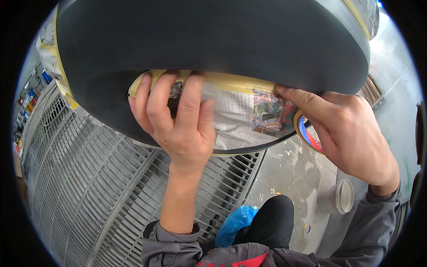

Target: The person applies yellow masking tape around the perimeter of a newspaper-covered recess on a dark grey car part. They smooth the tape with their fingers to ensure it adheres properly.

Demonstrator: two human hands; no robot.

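Observation:
A large dark curved panel (213, 35), which looks like a car bumper, fills the top of the view. In its long opening lies printed newspaper (233, 107), edged along the top with yellow masking tape (235, 81). My left hand (180, 120) rests there with fingers spread, the tips pressing on the tape at the opening's upper left edge. At the right end, my right hand (344, 127) has its index finger extended onto the tape. A masking tape roll (308, 135) with a blue and red core hangs in that hand, partly hidden by the fingers.
Metal floor grating (80, 178) lies below left, beside worn grey floor (289, 178). On the right stands a round container (340, 198), with a small ring (307, 229) near it. A blue plastic bag (235, 224) is beside my knee (275, 213). Taped paper (51, 58) covers the panel's left side.

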